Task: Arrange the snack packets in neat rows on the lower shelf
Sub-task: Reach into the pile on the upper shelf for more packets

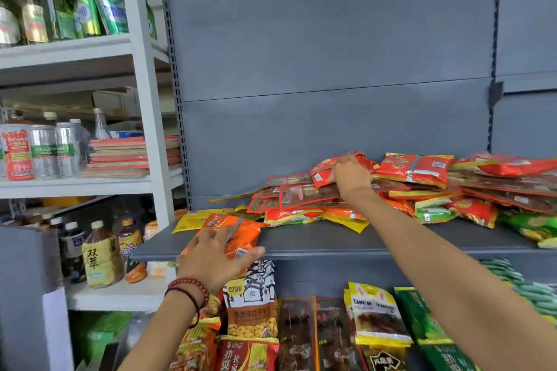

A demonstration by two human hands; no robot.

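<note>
- Snack packets (401, 190) lie in one loose, overlapping heap on the grey shelf (391, 242), from its middle out to the right edge of view. They are red, yellow, orange and green, too many and too jumbled to count.
- On the white rack (141, 99) at far left, at least four green bottles (86, 0) stand on the top level.
- One level down are two silver cans (45, 150) with green band labels. Their print is too blurred to read.
- Lower still stands one yellow-labelled tea bottle (101, 256) marked 双萃.
- The left hand (217, 259) lies flat with its fingers spread and straight on one orange packet (241, 235). That packet overhangs the shelf's front left corner, and its white characters are blurred.
- The left wrist carries one red bead bracelet (190, 285) and one black cord (193, 301).
- The right hand (351, 178) reaches to the back of the heap, fingers curled round one red packet (324, 170) lifted at the top.
- Below the shelf, packets stand in a row. There is one white-and-brown seed packet (251, 304) reading 瓜子仁 and two dark brown packets (297, 331).
- Next come yellow packets (373, 310) marked "TANG M…", at least two stacked, then green packets (419, 316) at the right.
</note>
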